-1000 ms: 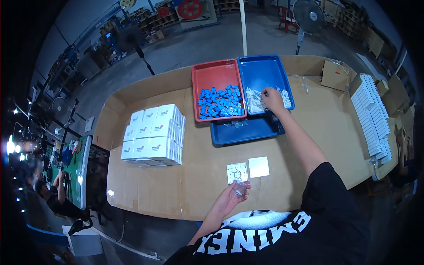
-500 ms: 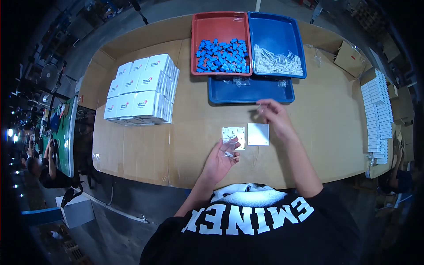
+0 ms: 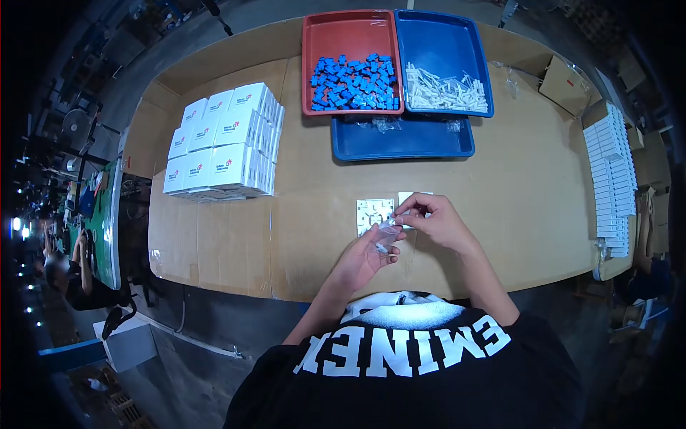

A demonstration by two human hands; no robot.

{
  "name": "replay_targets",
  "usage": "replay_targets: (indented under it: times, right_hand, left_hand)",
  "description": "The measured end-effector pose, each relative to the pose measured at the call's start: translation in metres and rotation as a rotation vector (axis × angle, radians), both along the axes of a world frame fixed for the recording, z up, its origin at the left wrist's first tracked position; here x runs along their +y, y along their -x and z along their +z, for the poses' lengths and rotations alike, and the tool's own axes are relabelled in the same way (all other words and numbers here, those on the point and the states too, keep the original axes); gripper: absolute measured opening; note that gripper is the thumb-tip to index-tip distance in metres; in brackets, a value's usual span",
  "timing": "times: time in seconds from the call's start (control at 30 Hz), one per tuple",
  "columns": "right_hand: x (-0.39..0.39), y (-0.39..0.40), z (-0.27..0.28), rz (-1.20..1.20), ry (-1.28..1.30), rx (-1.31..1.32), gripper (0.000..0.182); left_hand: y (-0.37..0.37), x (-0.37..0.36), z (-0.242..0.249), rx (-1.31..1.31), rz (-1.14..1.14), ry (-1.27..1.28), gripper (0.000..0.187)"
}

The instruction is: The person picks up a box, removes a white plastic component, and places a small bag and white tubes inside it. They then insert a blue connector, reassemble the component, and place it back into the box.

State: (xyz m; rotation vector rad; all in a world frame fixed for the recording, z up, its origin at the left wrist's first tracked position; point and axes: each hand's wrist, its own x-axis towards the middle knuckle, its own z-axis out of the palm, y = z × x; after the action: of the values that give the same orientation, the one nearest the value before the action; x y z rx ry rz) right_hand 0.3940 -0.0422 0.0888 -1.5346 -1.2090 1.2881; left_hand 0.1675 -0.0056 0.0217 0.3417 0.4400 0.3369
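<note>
My left hand (image 3: 362, 262) holds a small clear plastic bag (image 3: 386, 237) with small white pieces in it. The fingers of my right hand (image 3: 436, 223) are pinched together at the top of this bag, and whatever else they hold is too small to make out. Just beyond my left hand lies a white square plate with raised details (image 3: 369, 211). Beside it to the right is a plain white square plate (image 3: 405, 196), mostly hidden behind my right hand.
Stacked white boxes (image 3: 214, 154) stand at the left. At the back are a red tray (image 3: 349, 36) of blue pieces, a blue tray (image 3: 441, 43) of white sticks and a lower blue tray (image 3: 400, 146). More white boxes (image 3: 609, 179) line the right edge. A person (image 3: 78, 275) is at the far left.
My right hand has come down and left from near the lower blue tray to the plastic bag in my left hand. It now covers much of the plain plate. The view has shifted slightly.
</note>
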Motion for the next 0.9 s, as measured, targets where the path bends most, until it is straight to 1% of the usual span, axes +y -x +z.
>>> replay_targets:
  times: [0.03, 0.1, 0.13, 0.2, 0.33, 0.4, 0.43, 0.5, 0.6, 0.7, 0.83, 0.9]
  right_hand:
    - [0.002, -0.001, 0.002, 0.004, 0.003, 0.001, 0.011]
    - [0.007, -0.003, 0.005, 0.191, -0.194, -0.078, 0.008]
    - [0.01, -0.003, 0.006, 0.197, -0.191, -0.076, 0.008]
    - [0.013, -0.002, 0.007, 0.323, -0.227, -0.107, 0.009]
    - [0.019, 0.0, 0.007, 0.405, -0.168, -0.071, 0.012]
    - [0.021, 0.001, 0.006, 0.497, -0.149, -0.109, 0.014]
    - [0.022, 0.0, 0.003, 0.495, -0.148, -0.109, 0.014]
    - [0.022, 0.001, -0.003, 0.541, -0.064, -0.114, 0.017]
    - [0.022, 0.0, 0.001, 0.597, 0.004, -0.084, 0.015]
    - [0.021, 0.0, -0.002, 0.566, 0.038, -0.011, 0.019]
    - [0.017, 0.006, 0.004, 0.494, 0.004, -0.003, 0.026]
    - [0.016, 0.007, 0.008, 0.437, 0.104, 0.008, 0.037]
  left_hand:
    - [0.0, -0.001, 0.002, 0.001, 0.004, 0.003, 0.05]
    - [0.0, -0.003, 0.005, 0.029, 0.005, 0.021, 0.047]
    - [0.0, -0.003, 0.006, 0.03, 0.011, 0.024, 0.047]
    - [0.002, -0.004, 0.007, 0.041, -0.006, 0.022, 0.044]
    - [0.005, -0.005, -0.001, 0.072, -0.025, -0.033, 0.045]
    - [0.007, -0.006, -0.002, 0.057, -0.036, -0.037, 0.042]
    - [0.007, -0.007, -0.004, 0.057, -0.037, -0.036, 0.042]
    - [0.007, -0.007, -0.004, 0.087, -0.036, -0.044, 0.042]
    - [0.006, -0.006, -0.002, 0.064, -0.053, -0.051, 0.043]
    - [0.006, -0.005, -0.006, 0.011, -0.045, -0.035, 0.043]
    - [0.003, -0.004, -0.007, -0.009, -0.005, -0.005, 0.042]
    - [0.001, -0.003, -0.007, -0.001, 0.004, 0.004, 0.039]
